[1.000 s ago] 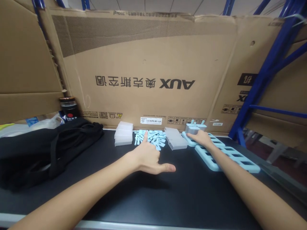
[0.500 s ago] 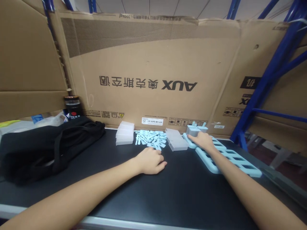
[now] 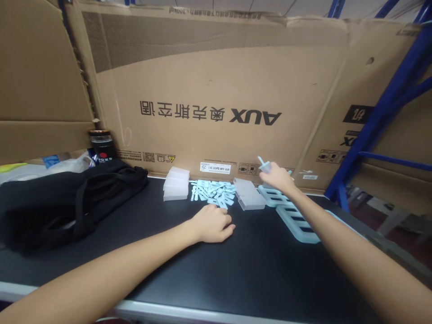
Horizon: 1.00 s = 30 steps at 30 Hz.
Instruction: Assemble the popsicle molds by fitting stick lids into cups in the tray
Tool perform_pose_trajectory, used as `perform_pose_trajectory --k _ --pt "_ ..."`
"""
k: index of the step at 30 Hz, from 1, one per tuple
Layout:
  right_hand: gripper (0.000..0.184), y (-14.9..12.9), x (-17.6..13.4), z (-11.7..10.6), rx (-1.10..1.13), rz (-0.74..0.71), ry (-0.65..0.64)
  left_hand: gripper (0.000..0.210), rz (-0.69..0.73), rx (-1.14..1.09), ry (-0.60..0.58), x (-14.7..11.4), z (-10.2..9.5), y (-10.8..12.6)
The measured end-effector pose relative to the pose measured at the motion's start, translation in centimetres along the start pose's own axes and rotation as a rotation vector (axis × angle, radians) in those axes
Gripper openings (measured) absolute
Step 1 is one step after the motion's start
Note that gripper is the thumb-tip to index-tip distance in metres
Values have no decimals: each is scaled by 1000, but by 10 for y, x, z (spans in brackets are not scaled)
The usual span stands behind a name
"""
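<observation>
My right hand point(image 3: 278, 177) is closed around a popsicle mold point(image 3: 265, 168), a translucent piece with a light-blue stick poking out at an upper-left tilt. It is raised over the far light-blue frame point(image 3: 270, 196); another blue stick tip shows behind the hand. A second blue slotted frame point(image 3: 297, 226) lies nearer, partly covered by my right forearm. My left hand point(image 3: 213, 224) rests on the black table with its fingers curled and nothing visible in them. Just beyond it lies a heap of light-blue sticks point(image 3: 213, 192), flanked by translucent molds point(image 3: 176, 185) and more translucent molds point(image 3: 249, 196).
A black bag point(image 3: 43, 202) lies on the left side of the table, with a dark bottle point(image 3: 102, 146) behind it. A large cardboard sheet point(image 3: 202, 76) stands along the back edge. Blue metal posts point(image 3: 381, 108) rise at the right.
My right hand has lifted a mold with a stick up from the far blue frame and tilted it. The left hand stays in place on the table. The view has shifted slightly.
</observation>
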State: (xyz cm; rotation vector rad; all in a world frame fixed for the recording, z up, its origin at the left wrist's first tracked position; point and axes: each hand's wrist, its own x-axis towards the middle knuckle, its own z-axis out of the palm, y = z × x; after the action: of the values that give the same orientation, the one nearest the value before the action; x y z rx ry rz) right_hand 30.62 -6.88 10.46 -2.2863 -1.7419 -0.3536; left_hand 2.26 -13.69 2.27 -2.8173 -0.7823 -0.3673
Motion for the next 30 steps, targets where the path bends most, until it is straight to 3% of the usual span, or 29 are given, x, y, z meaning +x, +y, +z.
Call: perform_pose_trajectory --k 6,10,18,24,30 --pt "50 -86 3 -4 -116 -260 -18 36 -63 -23 14 0 -1 -1" --pt "55 -109 3 -3 -172 -301 -44 37 -59 -30 24 0 1 -3" --pt "79 -113 7 -1 -213 -301 -99 37 -57 -60 16 -1 -2 -4" --pt "77 -107 14 0 -190 -262 -103 38 -76 -77 -3 -1 -2 -4" --pt "72 -73 17 -2 -155 -255 -37 37 -70 -92 3 0 0 -5"
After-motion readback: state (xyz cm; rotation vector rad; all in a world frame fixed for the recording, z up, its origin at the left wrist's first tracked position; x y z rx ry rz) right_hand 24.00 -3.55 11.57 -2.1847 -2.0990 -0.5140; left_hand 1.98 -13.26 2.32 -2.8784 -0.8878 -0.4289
